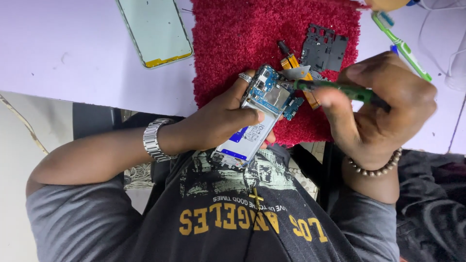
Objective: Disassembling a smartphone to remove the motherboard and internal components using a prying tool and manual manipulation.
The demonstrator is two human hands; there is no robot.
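Note:
My left hand grips an opened phone body, its blue circuit board and white battery facing up, held above the front edge of a red mat. My right hand holds a green-handled screwdriver whose tip rests at the upper edge of the circuit board. A thin grey triangular pick and an orange flex cable lie just past the phone's top. A metal watch sits on my left wrist, a bead bracelet on my right.
A detached pale green phone back cover lies on the lilac table at the left. A black plastic inner frame rests on the mat. A green-and-white toothbrush and white cables lie at the right.

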